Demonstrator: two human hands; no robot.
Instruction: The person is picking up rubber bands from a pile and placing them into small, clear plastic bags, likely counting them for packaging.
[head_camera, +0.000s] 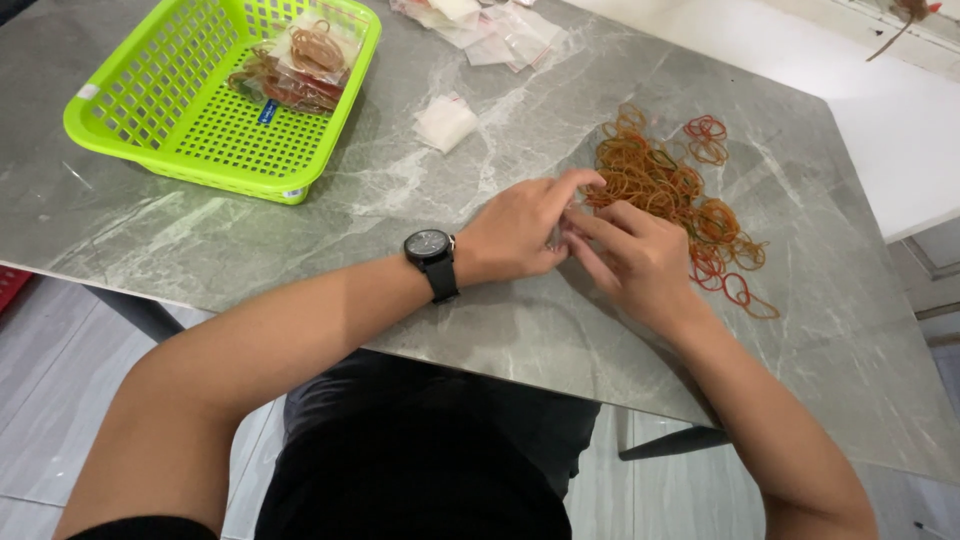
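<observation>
— Rubber bands (668, 190) are what we have under our fingers, a loose orange and red heap lying on the grey marbled table (480, 330), right of centre, with a few red ones strayed toward the far right edge.

— Start from the left, though. What do we see there?

— A green plastic basket (190, 110) sits at the far left corner, with small clear bags of bands (300, 65) inside it. Just right of it, one empty little bag (446, 122) lies alone, and a pile of more clear bags (490, 30) sits at the top edge.

— And our hands?

— Our left hand (520, 235), with the black watch (432, 258) on its wrist, meets our right hand (640, 260) at the near edge of the heap. The left forefinger stretches out to touch the bands; the other fingers curl inward. The right fingers are bent and pinched toward the left ones. We cannot tell whether a band or a bag is actually caught between them, since the fingers hide that spot.

— What could go wrong from here?

— We judge that the bands are tangled, so pulling a few may drag a clump along and scatter it. The strays on the right lie close to the table edge; a sweep of our right wrist could knock them to the floor. A stretched band may also snap off our fingertips and fly. The empty bag is light, well apart from us, and a careless reach could slide it away.
</observation>
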